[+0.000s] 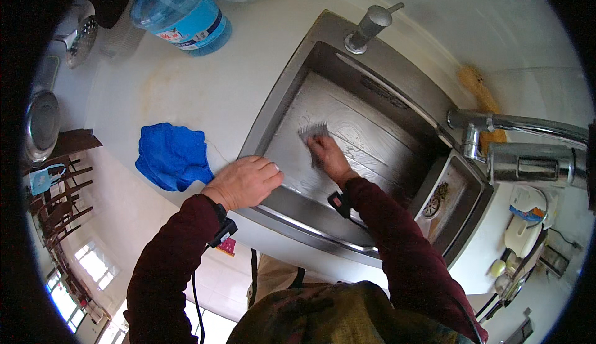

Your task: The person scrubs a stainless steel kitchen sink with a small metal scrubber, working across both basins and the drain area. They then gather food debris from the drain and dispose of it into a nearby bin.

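Observation:
My right hand (328,158) is inside the large basin of a dark metal sink (279,88), its fingers on a grey scrubbing pad or cloth (313,130). Motion blur hides exactly what kind it is. The pad lies against the wet basin floor, where water streaks shine. On the sink's near-left rim rests my left hand (247,182), with curled fingers and the palm hidden. Just left of that hand, a crumpled blue cloth (172,157) lies on the white countertop (209,92).
A chrome faucet (535,162) reaches in from the right, above a smaller basin (458,190) with a drain and debris. Behind the sink stands a metal soap dispenser (370,27). A large blue pump bottle (181,13) is at the back left, near a slotted ladle (81,41).

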`<state>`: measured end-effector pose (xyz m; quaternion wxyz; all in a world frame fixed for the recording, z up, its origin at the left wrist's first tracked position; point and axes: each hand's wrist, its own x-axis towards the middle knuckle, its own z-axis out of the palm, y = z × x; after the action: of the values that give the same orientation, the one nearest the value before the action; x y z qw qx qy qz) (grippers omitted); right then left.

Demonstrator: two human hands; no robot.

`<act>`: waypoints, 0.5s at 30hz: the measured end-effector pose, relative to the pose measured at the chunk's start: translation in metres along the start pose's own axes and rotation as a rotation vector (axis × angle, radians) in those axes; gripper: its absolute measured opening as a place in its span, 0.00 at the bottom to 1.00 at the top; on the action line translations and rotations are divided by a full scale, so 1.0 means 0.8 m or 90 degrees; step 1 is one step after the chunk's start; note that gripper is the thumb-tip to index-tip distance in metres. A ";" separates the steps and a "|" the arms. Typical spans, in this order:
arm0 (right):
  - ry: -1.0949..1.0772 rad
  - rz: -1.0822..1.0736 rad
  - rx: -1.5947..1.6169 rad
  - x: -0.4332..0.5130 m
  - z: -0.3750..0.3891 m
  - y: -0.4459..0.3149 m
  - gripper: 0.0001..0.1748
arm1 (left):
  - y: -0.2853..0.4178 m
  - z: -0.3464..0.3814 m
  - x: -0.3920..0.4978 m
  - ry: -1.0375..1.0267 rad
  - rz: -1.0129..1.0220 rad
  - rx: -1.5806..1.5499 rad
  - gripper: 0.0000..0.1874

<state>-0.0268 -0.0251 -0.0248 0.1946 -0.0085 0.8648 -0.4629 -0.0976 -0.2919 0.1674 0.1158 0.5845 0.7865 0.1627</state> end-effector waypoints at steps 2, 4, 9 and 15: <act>-0.059 -0.142 -0.181 -0.062 -0.019 0.018 0.20 | 0.000 -0.001 0.000 -0.004 0.000 -0.007 0.12; -0.028 -0.026 -0.251 -0.100 -0.057 0.047 0.23 | -0.001 -0.002 0.000 -0.001 0.006 -0.005 0.11; 0.329 0.180 -0.472 -0.113 -0.115 0.101 0.26 | -0.003 0.001 -0.001 -0.017 0.000 -0.004 0.11; 0.425 0.081 0.007 0.018 -0.100 0.111 0.23 | -0.003 0.001 -0.001 -0.010 -0.008 -0.024 0.08</act>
<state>-0.0531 0.0865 -0.0613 -0.0705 0.1986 0.8769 -0.4319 -0.0989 -0.2928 0.1657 0.1339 0.5783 0.7862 0.1720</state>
